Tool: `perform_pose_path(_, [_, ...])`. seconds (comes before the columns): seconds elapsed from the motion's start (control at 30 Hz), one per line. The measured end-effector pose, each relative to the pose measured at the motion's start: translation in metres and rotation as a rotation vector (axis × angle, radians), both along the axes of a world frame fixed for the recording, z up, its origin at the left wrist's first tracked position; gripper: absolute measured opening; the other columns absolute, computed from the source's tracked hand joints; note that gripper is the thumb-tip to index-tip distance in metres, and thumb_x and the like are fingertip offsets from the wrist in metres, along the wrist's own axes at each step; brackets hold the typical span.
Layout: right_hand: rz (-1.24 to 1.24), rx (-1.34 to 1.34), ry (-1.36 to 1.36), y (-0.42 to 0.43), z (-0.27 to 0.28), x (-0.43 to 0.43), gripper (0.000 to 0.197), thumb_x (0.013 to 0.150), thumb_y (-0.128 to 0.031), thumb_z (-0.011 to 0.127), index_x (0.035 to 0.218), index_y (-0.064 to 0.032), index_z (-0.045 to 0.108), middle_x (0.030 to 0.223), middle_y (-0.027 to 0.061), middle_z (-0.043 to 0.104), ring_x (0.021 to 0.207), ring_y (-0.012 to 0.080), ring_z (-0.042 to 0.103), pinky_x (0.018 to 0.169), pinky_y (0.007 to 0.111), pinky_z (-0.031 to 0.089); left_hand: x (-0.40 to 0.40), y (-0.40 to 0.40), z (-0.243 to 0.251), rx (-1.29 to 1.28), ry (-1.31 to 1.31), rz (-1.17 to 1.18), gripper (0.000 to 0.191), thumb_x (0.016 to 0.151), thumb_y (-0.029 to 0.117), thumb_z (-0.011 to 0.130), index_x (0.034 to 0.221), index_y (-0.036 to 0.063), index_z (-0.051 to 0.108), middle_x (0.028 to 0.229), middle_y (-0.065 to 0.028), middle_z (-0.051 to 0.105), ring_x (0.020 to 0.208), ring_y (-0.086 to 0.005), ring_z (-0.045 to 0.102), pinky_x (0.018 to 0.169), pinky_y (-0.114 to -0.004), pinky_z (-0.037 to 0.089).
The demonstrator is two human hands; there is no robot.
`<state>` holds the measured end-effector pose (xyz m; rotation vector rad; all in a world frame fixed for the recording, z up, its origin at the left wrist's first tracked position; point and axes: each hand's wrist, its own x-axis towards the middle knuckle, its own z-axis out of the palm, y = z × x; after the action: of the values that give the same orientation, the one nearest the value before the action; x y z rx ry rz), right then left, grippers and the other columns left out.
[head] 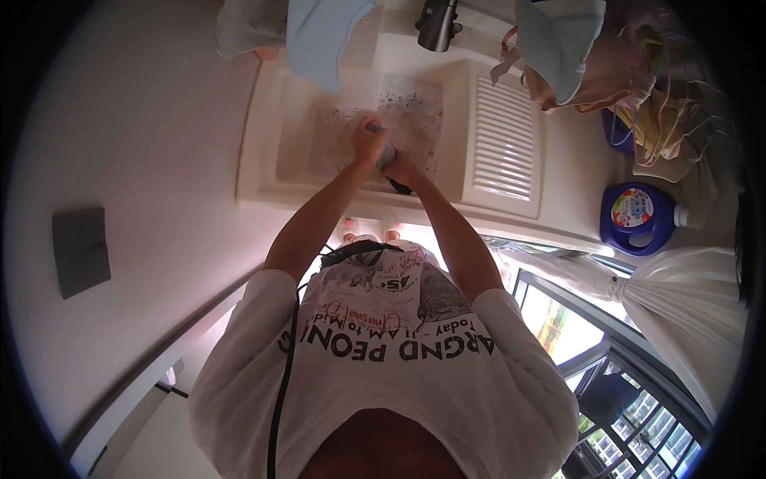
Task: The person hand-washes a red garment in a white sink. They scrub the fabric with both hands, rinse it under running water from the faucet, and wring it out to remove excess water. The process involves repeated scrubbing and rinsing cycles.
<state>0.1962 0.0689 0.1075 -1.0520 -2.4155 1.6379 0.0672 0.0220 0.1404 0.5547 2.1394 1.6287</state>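
Note:
My left hand (367, 143) is closed around a wet grey cloth item (387, 155), perhaps a sock, over the basin of a cream laundry sink (293, 138). Lower and to the right, my right hand (404, 169) grips the same item by its other end. A black part (400, 187) sticks out below the right hand, towards the sink's front edge. Soapy water (413, 114) with bubbles lies in the basin under both hands. The fingers hide much of the cloth.
A ribbed washboard (504, 141) is moulded into the sink's right side. The dark metal faucet (438, 27) stands at the back. Light blue cloth (323, 39) hangs over the basin's rear left. To the right are hanging laundry (616, 72) and a purple detergent jug (635, 218).

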Motion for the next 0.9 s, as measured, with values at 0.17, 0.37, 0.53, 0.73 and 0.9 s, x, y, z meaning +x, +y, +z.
perform_pose_path(0.17, [-0.199, -0.045, 0.067, 0.014, -0.002, 0.018, 0.051, 0.066, -0.006, 0.08, 0.115, -0.004, 0.066, 0.089, 0.0068, 0.069, 0.081, 0.0201, 0.066, 0.073, 0.034, 0.054, 0.006, 0.022, 0.011, 0.353, -0.941, 0.18, 0.013, 0.082, 0.022, 0.069, 0.083, 0.0125, 0.06, 0.077, -0.0042, 0.061, 0.07, -0.0217, 0.061, 0.067, -0.039, 0.052])
perform_pose_path(0.37, [-0.217, -0.833, 0.264, -0.015, 0.075, 0.009, 0.041, 0.068, -0.002, 0.078, 0.106, -0.004, 0.066, 0.077, 0.0048, 0.063, 0.067, 0.0155, 0.062, 0.062, 0.032, 0.05, -0.016, 0.003, 0.021, 0.314, -1.013, 0.273, 0.038, 0.097, 0.047, 0.059, 0.076, 0.0164, 0.054, 0.072, -0.0019, 0.058, 0.067, -0.0207, 0.061, 0.065, -0.041, 0.053])
perform_pose_path(0.53, [-0.257, -0.743, 0.273, -0.004, 0.061, 0.017, 0.033, 0.068, -0.004, 0.077, 0.099, -0.0053, 0.068, 0.073, 0.0033, 0.061, 0.063, 0.0156, 0.059, 0.059, 0.033, 0.049, 0.004, 0.016, 0.044, 0.402, -1.088, 0.317, 0.04, 0.101, 0.05, 0.052, 0.078, 0.0174, 0.055, 0.071, -0.0023, 0.056, 0.066, -0.0232, 0.058, 0.066, -0.043, 0.054])
perform_pose_path(0.73, [-0.082, -0.246, -0.028, -0.009, 0.061, -0.014, 0.024, 0.067, -0.018, 0.082, 0.083, -0.0032, 0.073, 0.07, 0.0068, 0.069, 0.064, 0.0193, 0.067, 0.059, 0.034, 0.051, -0.028, -0.014, 0.018, 0.349, -0.999, 0.454, 0.036, 0.095, 0.05, 0.057, 0.091, 0.0151, 0.058, 0.081, -0.0038, 0.062, 0.077, -0.0251, 0.064, 0.076, -0.049, 0.056])
perform_pose_path(0.9, [-0.107, -0.132, -0.068, 0.005, 0.061, -0.025, 0.028, 0.067, -0.025, 0.081, 0.071, 0.0011, 0.072, 0.066, 0.0118, 0.07, 0.061, 0.021, 0.068, 0.057, 0.037, 0.051, -0.027, -0.035, 0.034, 0.54, -1.315, 0.316, 0.044, 0.09, 0.056, 0.061, 0.107, 0.0154, 0.061, 0.098, -0.0033, 0.064, 0.09, -0.0233, 0.064, 0.083, -0.045, 0.055])
